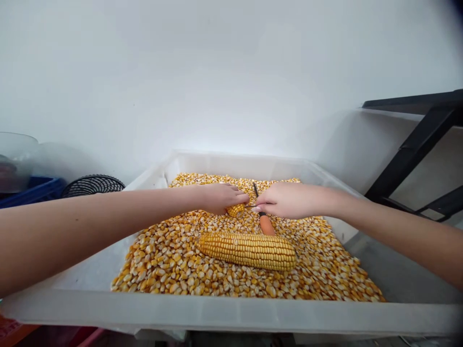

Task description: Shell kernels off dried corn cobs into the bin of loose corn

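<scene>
White plastic tub (231,315) holds a deep bed of loose kernels (173,260), so much shelling is done; one whole cob (248,250) lies untouched at six o'clock. Left hand (220,197) fingers grasp a part-stripped cob (236,210); right hand (289,200) fingers pinch an orange-handled tool (265,222).

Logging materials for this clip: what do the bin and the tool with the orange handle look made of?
The bin looks like translucent white plastic: smooth, milky walls with a moulded rim. The tool has a glossy orange handle, probably plastic, and a thin dark shaft, likely metal; the right hand hides part of it.
</scene>
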A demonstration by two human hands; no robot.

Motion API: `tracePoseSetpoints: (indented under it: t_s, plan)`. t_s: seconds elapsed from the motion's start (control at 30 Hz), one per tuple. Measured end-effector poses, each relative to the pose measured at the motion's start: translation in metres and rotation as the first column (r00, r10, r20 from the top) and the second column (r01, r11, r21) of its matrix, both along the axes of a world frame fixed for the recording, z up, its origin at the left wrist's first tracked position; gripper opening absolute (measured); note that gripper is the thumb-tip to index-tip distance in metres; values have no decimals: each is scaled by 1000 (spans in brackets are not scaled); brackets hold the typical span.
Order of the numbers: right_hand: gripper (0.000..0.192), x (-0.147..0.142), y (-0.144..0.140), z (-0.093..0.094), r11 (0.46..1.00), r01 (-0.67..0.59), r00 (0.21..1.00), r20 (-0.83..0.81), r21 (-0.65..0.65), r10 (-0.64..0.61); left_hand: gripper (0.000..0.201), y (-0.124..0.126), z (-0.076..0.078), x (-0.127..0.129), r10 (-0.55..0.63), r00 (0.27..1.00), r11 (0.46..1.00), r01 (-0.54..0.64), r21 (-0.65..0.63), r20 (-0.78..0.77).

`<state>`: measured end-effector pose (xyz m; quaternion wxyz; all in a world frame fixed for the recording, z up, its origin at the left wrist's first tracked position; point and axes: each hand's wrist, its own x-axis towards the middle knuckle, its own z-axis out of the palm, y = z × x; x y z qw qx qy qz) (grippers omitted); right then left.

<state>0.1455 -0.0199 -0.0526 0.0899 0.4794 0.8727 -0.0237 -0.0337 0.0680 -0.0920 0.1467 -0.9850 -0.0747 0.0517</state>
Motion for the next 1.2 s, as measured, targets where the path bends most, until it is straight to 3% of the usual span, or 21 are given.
tracePoseSetpoints:
  t_s: [0.23, 0.77, 0.87, 1.03, 1.2]
  plan:
    - [30, -4, 4, -14, 994, 10, 999, -54, 107, -5, 57, 13, 0, 1, 99, 995, 995, -99, 0, -25]
    - [29, -10, 0, -18, 987, -21, 998, -53, 160, 30, 63, 9, -1, 6, 86, 995, 996, -87, -26, -44]
    - [29, -14, -4, -16, 987, -8, 1000, -1, 160, 8, 63, 10, -2, 5, 65, 997, 997, -66, -37, -32]
    - [17, -31, -15, -17, 959, 23, 978, 194, 282, -81, 51, 14, -6, 5, 13, 1000, 1000, -13, -19, 1]
    - [17, -44, -24, -17, 959, 52, 960, 252, 280, -125, 55, 13, -6, 5, 20, 1000, 1000, -20, -15, -8]
